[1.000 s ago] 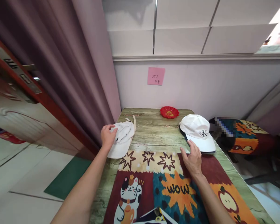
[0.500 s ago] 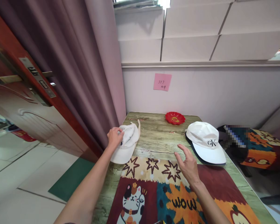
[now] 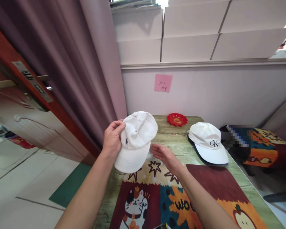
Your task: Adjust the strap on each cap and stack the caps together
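A white cap with a small dark logo [image 3: 136, 135] is held up over the left part of the table, its brim pointing down toward me. My left hand [image 3: 113, 138] grips its left side, thumb in front. My right hand [image 3: 164, 155] is beside the brim's right edge, fingers extended and nearly together, holding nothing; whether the fingertips touch the cap is unclear. On the right of the table, a white cap marked GK [image 3: 207, 143] rests on top of a dark cap [image 3: 196, 152].
A red scalloped dish [image 3: 177, 119] sits at the table's back edge. A patterned mat [image 3: 154, 203] covers the front of the wooden table [image 3: 181, 136]. To the left are a purple curtain [image 3: 95, 63] and a door [image 3: 40, 101]; a pink note [image 3: 163, 83] is on the wall.
The logo cap has risen from the table and come a little to the right in my left hand. My right hand has moved left, close to the cap's brim.
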Tool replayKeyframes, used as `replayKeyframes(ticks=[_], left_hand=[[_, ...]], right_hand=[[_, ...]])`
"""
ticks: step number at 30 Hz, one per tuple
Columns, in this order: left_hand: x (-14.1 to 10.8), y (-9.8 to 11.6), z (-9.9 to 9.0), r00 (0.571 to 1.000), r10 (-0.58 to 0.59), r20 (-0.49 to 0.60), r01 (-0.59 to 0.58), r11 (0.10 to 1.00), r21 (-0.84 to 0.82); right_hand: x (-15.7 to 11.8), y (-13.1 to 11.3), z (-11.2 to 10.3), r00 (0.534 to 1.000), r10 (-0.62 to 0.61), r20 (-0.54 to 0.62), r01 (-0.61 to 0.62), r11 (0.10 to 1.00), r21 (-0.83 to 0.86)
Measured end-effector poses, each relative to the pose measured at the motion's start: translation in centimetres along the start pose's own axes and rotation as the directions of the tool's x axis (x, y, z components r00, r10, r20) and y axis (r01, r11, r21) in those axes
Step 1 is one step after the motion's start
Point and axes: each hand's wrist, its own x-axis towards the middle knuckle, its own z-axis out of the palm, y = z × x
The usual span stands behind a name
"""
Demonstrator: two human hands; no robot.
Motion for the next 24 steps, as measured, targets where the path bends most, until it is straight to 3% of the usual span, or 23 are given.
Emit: replayKeyframes(ticks=[3,6,11,13,15,16,17,19,24], left_hand=[[-2.2,-1.5,1.7,0.991,-0.132,-0.004,0.131,0.988,-0.085],[-4.5,-4.2,2.6,0.978,-0.205,0.047,0.207,0.978,-0.038],[-6.6,-7.8,0.7,0.919,-0.388,0.069,0.385,0.921,0.055],[-7.4,-9.1,-0.3,0.814,-0.563,0.143,0.567,0.823,0.01],[-8.4,-10.3,-0.6,0.625,-0.69,0.364,0.749,0.662,-0.031],[-9.0,-10.8,-0.5,0.544,-0.686,0.483,0.801,0.596,-0.055],[-9.5,-11.2,-0.2,0.496,-0.646,0.58,0.829,0.552,-0.094],[-10.2,-11.8,0.7,0.496,-0.537,0.682,0.835,0.511,-0.206],[-9.6,-11.8,2.6,0.615,-0.392,0.684,0.767,0.5,-0.403]], right_hand=[[0.9,-0.6,0.7,0.989,-0.051,0.139,0.012,0.965,0.264],[1.6,-0.8,0.6,0.994,-0.087,0.066,0.05,0.9,0.433],[1.1,-1.8,-0.7,0.996,-0.085,0.03,0.055,0.84,0.54],[0.6,-2.6,-1.0,0.995,-0.102,-0.006,0.088,0.823,0.562],[0.0,-3.2,-0.9,0.993,-0.111,-0.038,0.113,0.815,0.569],[-0.2,-3.4,-0.9,0.992,-0.115,-0.045,0.12,0.814,0.569],[-0.4,-3.4,-0.8,0.992,-0.117,-0.05,0.125,0.814,0.567],[-0.8,-3.0,-0.8,0.992,-0.116,-0.052,0.125,0.82,0.559],[-1.8,-2.0,-2.0,0.995,-0.071,-0.07,0.097,0.845,0.525]])
